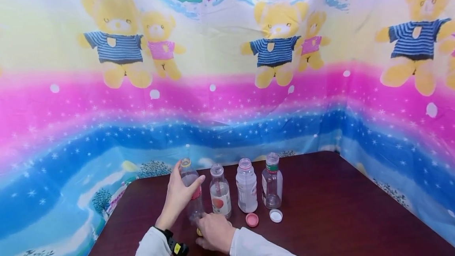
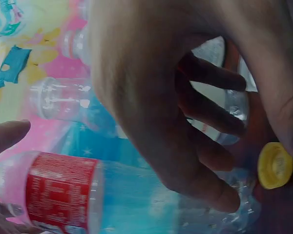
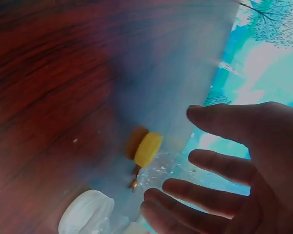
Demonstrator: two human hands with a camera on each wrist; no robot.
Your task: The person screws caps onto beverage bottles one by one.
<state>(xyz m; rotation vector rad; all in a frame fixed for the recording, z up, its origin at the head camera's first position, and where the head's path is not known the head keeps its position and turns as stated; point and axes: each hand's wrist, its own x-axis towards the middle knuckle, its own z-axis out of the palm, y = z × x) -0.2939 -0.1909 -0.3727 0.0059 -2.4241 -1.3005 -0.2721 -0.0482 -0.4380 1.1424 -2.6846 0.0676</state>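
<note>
My left hand [image 1: 179,194] grips a clear plastic bottle [image 1: 194,207] by its upper part. That bottle has a red label [image 2: 61,190] and a yellow ring at its uncapped neck; it stands at the left of a row. Beside its base is my right hand [image 1: 217,232], fingers parted and loosely bent, holding nothing. A yellow cap [image 3: 149,149] lies on the table by the bottle's foot, close to the right fingertips; in the head view the hand mostly covers it. Fingers of the left hand are partly hidden behind the bottle.
Three more uncapped bottles stand to the right: one with a fruit label [image 1: 220,198], a whitish one [image 1: 247,189] and one with a green neck band [image 1: 272,187]. A pink cap [image 1: 252,219] and a white cap [image 1: 275,215] lie before them on the dark table [image 1: 330,204]. A printed curtain [image 1: 227,102] hangs behind.
</note>
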